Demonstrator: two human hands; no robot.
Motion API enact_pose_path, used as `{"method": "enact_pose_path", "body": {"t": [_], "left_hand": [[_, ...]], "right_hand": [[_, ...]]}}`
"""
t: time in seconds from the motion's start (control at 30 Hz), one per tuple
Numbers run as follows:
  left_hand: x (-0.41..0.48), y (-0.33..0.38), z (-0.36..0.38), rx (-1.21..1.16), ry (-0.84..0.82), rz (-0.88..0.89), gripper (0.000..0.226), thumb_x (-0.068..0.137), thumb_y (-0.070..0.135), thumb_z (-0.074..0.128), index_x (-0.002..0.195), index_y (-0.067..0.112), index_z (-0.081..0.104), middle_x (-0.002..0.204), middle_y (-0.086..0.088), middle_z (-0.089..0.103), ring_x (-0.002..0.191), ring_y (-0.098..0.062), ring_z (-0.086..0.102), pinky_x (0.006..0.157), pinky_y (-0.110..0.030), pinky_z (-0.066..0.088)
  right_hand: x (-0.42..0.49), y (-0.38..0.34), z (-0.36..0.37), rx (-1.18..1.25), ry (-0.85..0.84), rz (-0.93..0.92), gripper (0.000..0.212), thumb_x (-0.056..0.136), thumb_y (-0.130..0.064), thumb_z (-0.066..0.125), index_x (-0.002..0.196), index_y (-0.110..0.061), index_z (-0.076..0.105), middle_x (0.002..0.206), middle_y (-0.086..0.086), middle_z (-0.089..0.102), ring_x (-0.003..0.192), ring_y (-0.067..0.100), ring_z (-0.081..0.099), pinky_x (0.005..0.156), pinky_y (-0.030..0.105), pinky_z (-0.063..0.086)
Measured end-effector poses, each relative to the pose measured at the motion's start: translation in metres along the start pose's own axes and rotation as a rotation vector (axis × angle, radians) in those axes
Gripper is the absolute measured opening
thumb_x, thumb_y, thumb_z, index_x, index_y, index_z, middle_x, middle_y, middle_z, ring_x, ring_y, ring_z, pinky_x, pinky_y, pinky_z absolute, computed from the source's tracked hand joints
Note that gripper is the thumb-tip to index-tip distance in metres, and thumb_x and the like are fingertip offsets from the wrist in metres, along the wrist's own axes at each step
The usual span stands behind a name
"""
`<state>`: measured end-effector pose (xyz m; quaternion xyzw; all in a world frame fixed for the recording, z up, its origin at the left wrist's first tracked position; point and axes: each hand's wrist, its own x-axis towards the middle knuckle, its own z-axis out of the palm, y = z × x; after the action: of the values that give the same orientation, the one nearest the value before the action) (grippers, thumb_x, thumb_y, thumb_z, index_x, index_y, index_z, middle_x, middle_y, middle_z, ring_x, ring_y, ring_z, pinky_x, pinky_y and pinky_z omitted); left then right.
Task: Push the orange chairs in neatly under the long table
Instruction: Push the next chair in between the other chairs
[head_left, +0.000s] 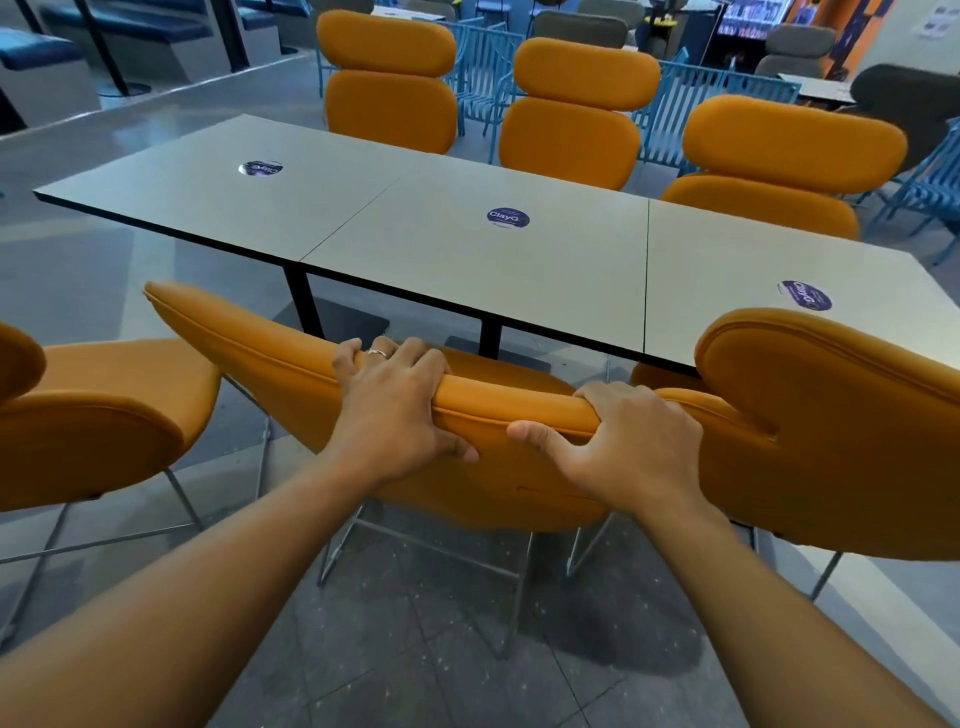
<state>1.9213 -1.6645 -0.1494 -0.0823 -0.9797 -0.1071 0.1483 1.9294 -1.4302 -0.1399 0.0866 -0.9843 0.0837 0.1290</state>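
Observation:
The long grey table (426, 244) runs from the upper left to the right edge, made of three joined tops with round purple stickers. On the near side, the middle orange chair (249, 343) stands a little back from the table edge. My left hand (389, 405) and my right hand (634, 441) both grip the top of its backrest. Another orange chair (104, 415) stands to its left, away from the table. A third near-side chair (831, 431) at the right has its seat partly under the table. Three orange chairs, such as the middle one (576, 114), stand along the far side.
Black table posts with flat bases (306, 306) stand under the table ahead of the held chair. Its metal legs (415, 561) rest on the tiled floor. Blue slatted chairs (691, 104) and grey seats fill the room behind the far orange chairs.

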Motion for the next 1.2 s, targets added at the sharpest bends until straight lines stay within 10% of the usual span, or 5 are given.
{"method": "enact_pose_path", "body": {"t": [0.67,1.2], "left_hand": [[-0.002,-0.081,-0.033,0.062,-0.194,-0.002,0.083,0.06,0.077,0.066,0.13,0.038,0.044,0.132,0.003,0.05,0.131,-0.026,0.036,0.114,-0.049,0.009],[-0.011,-0.095,-0.032,0.027,-0.103,-0.062,0.056,0.06,0.077,0.063,0.089,0.032,0.047,0.091,0.013,0.047,0.103,-0.022,0.048,0.103,-0.049,0.02]], "right_hand": [[0.0,-0.056,-0.001,0.108,-0.076,0.093,0.081,0.089,-0.082,0.008,0.116,-0.032,0.067,0.114,-0.005,0.068,0.108,0.019,0.058,0.105,0.053,0.036],[0.014,-0.056,0.026,-0.014,0.245,0.181,0.063,0.096,-0.061,0.032,0.074,-0.022,0.077,0.063,-0.002,0.062,0.063,0.016,0.05,0.075,0.036,0.042]]}}
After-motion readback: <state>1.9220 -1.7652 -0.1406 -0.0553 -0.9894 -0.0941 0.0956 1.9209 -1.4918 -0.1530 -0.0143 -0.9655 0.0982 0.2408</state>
